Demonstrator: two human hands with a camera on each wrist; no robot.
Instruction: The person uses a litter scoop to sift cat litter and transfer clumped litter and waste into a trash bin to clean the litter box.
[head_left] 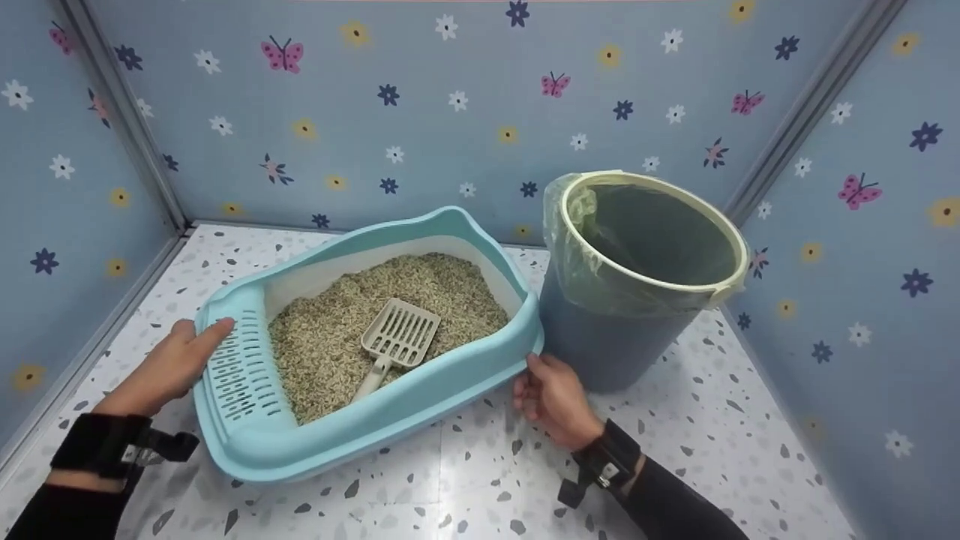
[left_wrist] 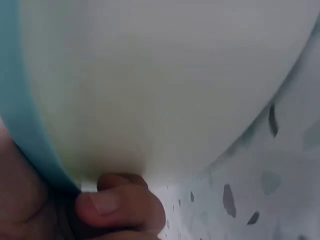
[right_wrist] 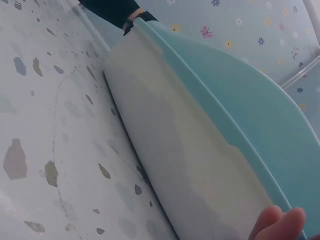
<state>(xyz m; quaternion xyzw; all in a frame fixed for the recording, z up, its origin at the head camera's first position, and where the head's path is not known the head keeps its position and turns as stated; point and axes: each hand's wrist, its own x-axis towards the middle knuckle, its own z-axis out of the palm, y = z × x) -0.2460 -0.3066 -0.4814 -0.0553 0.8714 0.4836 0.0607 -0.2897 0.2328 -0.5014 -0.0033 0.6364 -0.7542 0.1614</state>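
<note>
A light blue litter box (head_left: 450, 391) with a pale lower tray sits at an angle on the floor. Sand-coloured pellet litter (head_left: 322, 337) fills it, heaped towards the far side. On the litter lies a beige slotted scoop (head_left: 401, 330), its handle towards the near wall of the box. My left hand (head_left: 169, 367) grips the box's left rim, thumb on top beside the perforated step and fingers curled underneath, as the left wrist view shows. At the right corner, my right hand (head_left: 559, 401) holds the rim between its thumb and curled fingers.
Close to the box's right end stands a dark grey bin (head_left: 615, 345) with a cream rim and a translucent yellowish liner (head_left: 574, 270). Flower-patterned panels (head_left: 420, 67) enclose the back and both sides. The floor (head_left: 480, 487) is white with grey speckles.
</note>
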